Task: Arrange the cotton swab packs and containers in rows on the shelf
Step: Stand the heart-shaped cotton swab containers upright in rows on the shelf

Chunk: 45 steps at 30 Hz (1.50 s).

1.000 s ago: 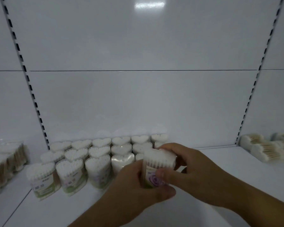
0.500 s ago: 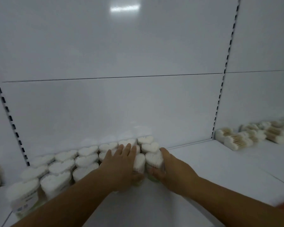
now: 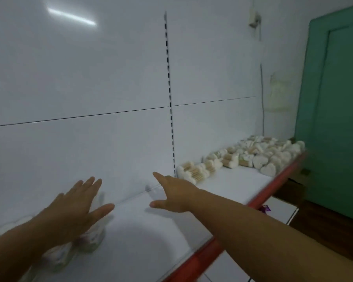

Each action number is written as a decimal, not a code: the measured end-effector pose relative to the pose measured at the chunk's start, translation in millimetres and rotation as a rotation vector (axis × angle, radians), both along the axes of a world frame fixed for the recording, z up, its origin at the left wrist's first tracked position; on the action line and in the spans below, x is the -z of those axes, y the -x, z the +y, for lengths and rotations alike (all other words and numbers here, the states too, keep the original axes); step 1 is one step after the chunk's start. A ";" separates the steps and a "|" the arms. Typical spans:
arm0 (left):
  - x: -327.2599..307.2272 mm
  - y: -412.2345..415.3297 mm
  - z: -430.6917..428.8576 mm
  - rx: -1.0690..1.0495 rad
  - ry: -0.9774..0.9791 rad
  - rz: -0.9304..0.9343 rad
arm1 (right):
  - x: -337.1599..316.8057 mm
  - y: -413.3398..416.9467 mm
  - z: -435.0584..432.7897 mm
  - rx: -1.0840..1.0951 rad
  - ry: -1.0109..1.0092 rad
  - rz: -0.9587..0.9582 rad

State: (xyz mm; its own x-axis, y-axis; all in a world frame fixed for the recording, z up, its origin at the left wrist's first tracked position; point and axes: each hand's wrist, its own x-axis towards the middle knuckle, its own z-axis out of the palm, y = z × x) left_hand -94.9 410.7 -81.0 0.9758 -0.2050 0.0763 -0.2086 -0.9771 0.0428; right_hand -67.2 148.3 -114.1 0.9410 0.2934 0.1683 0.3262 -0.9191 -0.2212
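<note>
White shelf (image 3: 151, 231) under left hand (image 3: 75, 204) and right hand (image 3: 173, 194), fingers (image 3: 88, 186) straight, spread wide.

Dim, bluish light. Glare streak (image 3: 71, 16) on back panel (image 3: 80, 82), upper left of slotted upright (image 3: 169, 82). Soft shadow on shelf (image 3: 151, 237) below upright. Motion blur overall; edges bowed.

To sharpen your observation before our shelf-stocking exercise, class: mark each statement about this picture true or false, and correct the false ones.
1. The right hand grips a swab pack. False: it is open and holds nothing, reaching over the shelf.
2. The left hand is spread, fingers straight, over heart-shaped containers. True.
3. A pile of swab packs lies towards the shelf's right end. True.
4. The shelf's front edge is blue. False: it is red.
</note>
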 end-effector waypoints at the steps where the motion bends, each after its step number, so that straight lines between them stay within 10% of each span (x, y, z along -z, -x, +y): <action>1: -4.7 -3.5 -26.3 0.047 0.053 0.021 | -5.4 -1.0 -27.0 0.032 0.123 -0.037; 17: 15.7 -48.7 -370.8 0.437 0.042 0.210 | 7.9 50.2 -368.3 0.218 0.134 0.039; 32: 72.1 -144.2 -546.6 0.536 0.464 0.155 | -13.5 -17.8 -468.7 0.346 0.150 -0.026; 38: 80.6 -176.6 -527.7 0.513 0.817 0.440 | -12.0 -55.8 -482.2 0.355 0.024 -0.076; 45: 74.9 -210.1 -478.7 0.464 1.699 1.173 | -8.1 -126.4 -467.7 0.362 -0.068 -0.060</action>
State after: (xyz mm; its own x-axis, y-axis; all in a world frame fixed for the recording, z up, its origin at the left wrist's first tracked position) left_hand 115.2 -68.1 -155.9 0.6059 -0.7935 -0.0571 0.4126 0.2521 0.8753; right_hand 59.2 -319.3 -106.1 0.9696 -0.0706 0.2345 -0.0032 -0.9611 -0.2760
